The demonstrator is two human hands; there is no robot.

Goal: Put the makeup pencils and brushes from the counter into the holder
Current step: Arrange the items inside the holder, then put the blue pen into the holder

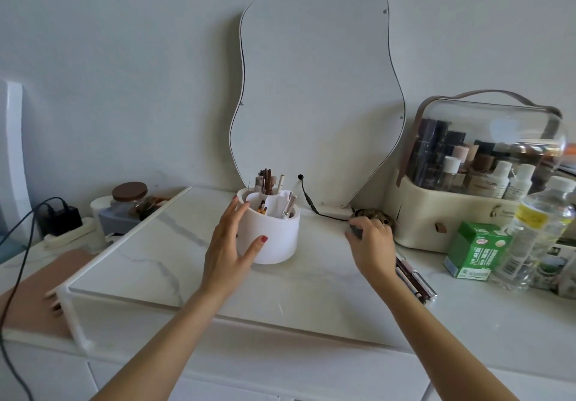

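Two hands were out over the white marbled worktop (311, 279). The left hand (229, 241) was spread wide against the left side of the white holder (274, 232), thumb across its front and fingers up near its rim, cupping it rather than closing round it. The holder stood upright on the worktop, just in front of a wavy-edged mirror (314, 88) leaning on the wall. It was divided into compartments, with brown pencils and pale brush handles (267, 179) standing in the rear one and a few more tools (288, 205) tilted in the front-right one.

The right hand (372, 241) lay well to the right of the holder, fingers curled down over something small and dark on the worktop; whether it gripped that thing I could not tell. Just behind the fingers sat a mottled dark object (372, 215), and a black cable (311, 204) ran from the mirror's foot towards it.

Several makeup pencils (416, 279) lay side by side on the worktop, partly hidden under the right wrist. Further right stood a cream cosmetics case (461, 216) with a clear lid, a green box (475, 249) and a clear plastic bottle (536, 232).
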